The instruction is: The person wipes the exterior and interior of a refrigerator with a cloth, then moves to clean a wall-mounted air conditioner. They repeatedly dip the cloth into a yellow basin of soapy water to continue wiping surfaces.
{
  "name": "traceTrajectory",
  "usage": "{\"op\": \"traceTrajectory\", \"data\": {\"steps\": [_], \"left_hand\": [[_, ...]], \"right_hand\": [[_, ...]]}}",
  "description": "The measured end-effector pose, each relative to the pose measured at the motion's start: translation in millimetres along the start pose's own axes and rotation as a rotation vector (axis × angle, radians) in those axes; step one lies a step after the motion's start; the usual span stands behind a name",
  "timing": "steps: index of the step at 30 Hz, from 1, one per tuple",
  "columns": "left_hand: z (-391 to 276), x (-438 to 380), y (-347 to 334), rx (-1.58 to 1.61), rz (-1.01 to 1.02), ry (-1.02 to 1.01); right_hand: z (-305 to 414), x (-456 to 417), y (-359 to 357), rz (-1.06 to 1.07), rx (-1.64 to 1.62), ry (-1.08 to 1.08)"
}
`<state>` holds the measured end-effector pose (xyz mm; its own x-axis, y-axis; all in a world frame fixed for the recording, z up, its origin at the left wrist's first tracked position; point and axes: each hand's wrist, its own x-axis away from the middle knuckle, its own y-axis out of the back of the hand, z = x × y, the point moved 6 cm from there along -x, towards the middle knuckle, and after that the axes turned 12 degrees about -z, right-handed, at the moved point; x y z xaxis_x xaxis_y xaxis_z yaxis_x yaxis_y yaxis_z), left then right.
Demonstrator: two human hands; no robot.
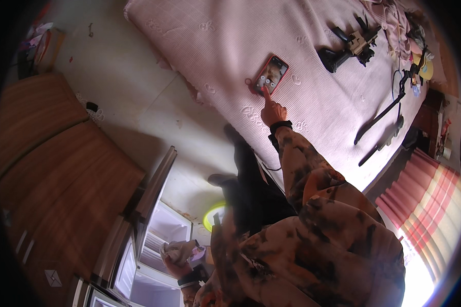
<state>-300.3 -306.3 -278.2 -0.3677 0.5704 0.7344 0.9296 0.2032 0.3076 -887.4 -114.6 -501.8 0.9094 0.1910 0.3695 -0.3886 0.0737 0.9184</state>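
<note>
A smartphone in a red case [272, 74] lies screen up on the pink ribbed bedspread [223, 50], its screen lit with round buttons. The index finger of my right hand [273, 112] touches the lower end of the screen, and a dark band circles that wrist. Low in the view, my left hand [177, 267] grips a crumpled pale cloth [178, 252] beside the open refrigerator [165, 226]. What else that hand may hold is hidden.
A black and tan gun-like object [355, 44] lies on the bed, with long black parts [380, 119] farther right. Brown wooden cabinets [61, 165] stand at left. A yellow-green rimmed basin [211, 218] is on the floor near my legs. A striped curtain [422, 195] hangs at right.
</note>
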Motion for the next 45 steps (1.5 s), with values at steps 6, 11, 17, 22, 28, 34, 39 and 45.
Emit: {"op": "traceTrajectory", "data": {"steps": [6, 11, 17, 22, 28, 34, 39, 45], "left_hand": [[7, 5, 2, -0.012, -0.044, -0.03], [2, 1, -7, -0.004, 0.008, -0.004], [6, 0, -9, 0.016, 0.096, -0.014], [5, -5, -9, 0.002, 0.094, 0.004], [-6, -9, -2, 0.072, -0.047, -0.014], [-19, -70, 61, 0.251, -0.138, -0.06], [-21, -73, 74, 0.392, -0.15, -0.026], [-20, -77, 111, 0.576, 0.029, -0.159]], "right_hand": [[6, -6, -1, 0.11, -0.009, -0.021], [-12, 8, 13, -0.017, -0.13, -0.117], [-18, 16, 15, -0.007, -0.125, -0.131], [-20, 16, 7, -0.059, -0.123, -0.129], [-27, 26, 11, 0.005, -0.165, -0.277], [-41, 59, -25, -0.044, -0.144, -0.074], [65, 123, -31, 0.163, 0.016, 0.32], [241, 259, 75, -0.057, -0.651, 1.023]]}}
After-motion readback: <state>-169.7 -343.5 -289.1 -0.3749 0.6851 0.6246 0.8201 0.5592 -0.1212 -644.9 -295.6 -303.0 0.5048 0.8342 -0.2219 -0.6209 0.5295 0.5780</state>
